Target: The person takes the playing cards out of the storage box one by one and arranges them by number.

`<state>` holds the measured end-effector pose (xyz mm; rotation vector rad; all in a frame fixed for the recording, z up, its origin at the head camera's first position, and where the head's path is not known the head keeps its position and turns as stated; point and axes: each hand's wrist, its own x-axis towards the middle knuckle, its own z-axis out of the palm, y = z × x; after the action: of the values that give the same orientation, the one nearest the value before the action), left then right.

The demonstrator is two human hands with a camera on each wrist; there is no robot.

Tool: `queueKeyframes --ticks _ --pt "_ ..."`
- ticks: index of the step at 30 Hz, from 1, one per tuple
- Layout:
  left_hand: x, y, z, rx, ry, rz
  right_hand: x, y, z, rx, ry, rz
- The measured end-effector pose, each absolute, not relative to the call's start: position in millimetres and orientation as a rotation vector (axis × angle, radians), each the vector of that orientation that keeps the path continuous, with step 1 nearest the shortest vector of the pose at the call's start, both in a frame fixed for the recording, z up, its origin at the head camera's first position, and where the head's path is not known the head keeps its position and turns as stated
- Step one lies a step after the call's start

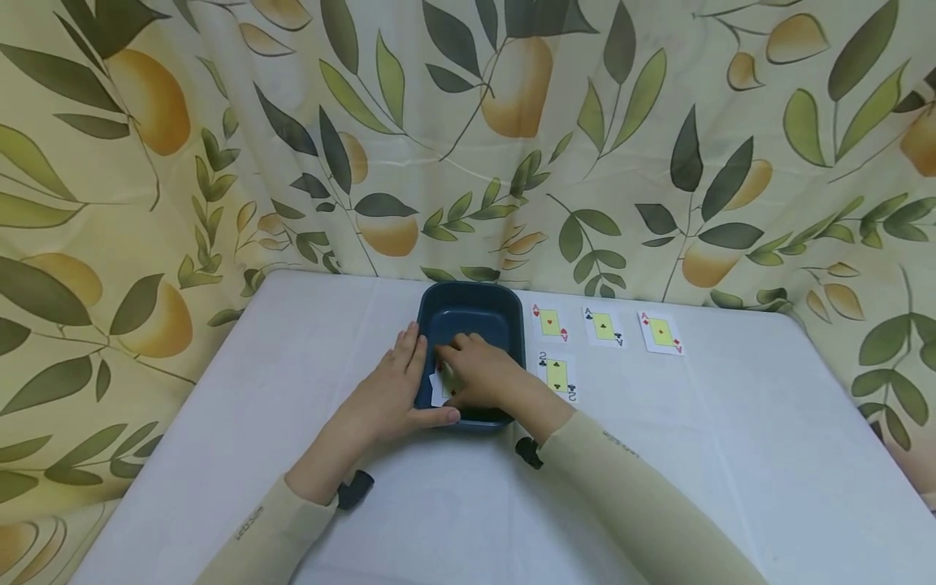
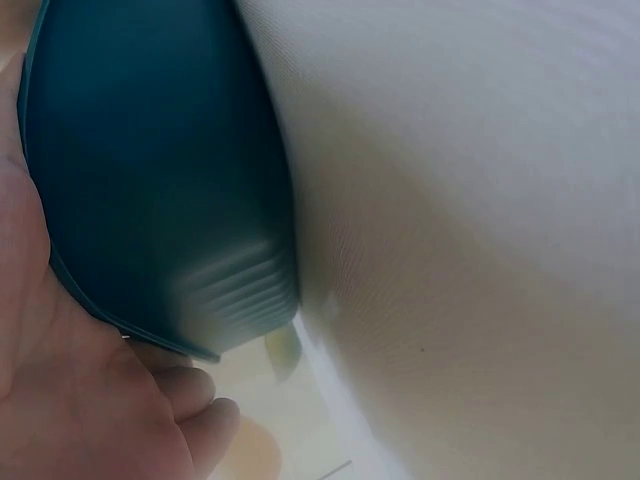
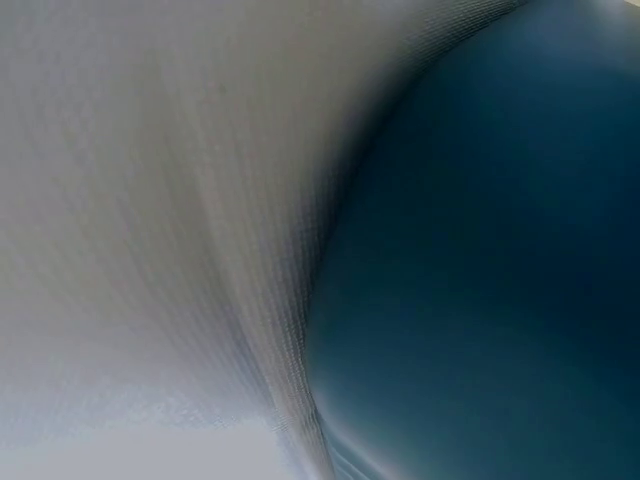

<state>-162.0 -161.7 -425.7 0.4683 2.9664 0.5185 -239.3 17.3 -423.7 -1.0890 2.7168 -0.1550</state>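
A dark blue rectangular tray [image 1: 471, 307] stands on the white-covered table, its side wall [image 2: 150, 160] filling much of the left wrist view. Along its left rim lies my left hand [image 1: 383, 400], fingers straight and thumb reaching across the near corner. My right hand [image 1: 484, 375] is down inside the tray, its curled fingers and thumb at opposite ends of a playing card [image 1: 439, 392]. That hand partly covers the card's face. The right wrist view has only the tray's outer wall [image 3: 480, 260] and the white cloth, with no fingers visible.
Right of the tray, an ace of hearts [image 1: 550, 323], an ace of clubs [image 1: 604, 327] and an ace of diamonds [image 1: 661, 334] lie face up in a row. Below the ace of hearts is a two of clubs [image 1: 557, 376]. A leaf-and-fruit patterned curtain [image 1: 468, 179] hangs behind the table.
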Motion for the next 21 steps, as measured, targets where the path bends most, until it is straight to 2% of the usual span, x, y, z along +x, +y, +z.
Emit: queueKeyframes --ticks 10,21 --pt "-160 -159 -427 0.444 2.957 0.550 -239 22 -418 -1.157 2.753 -0.135" --pt "-160 -159 -426 0.444 2.968 0.555 -240 45 -379 -1.170 2.806 -0.261"
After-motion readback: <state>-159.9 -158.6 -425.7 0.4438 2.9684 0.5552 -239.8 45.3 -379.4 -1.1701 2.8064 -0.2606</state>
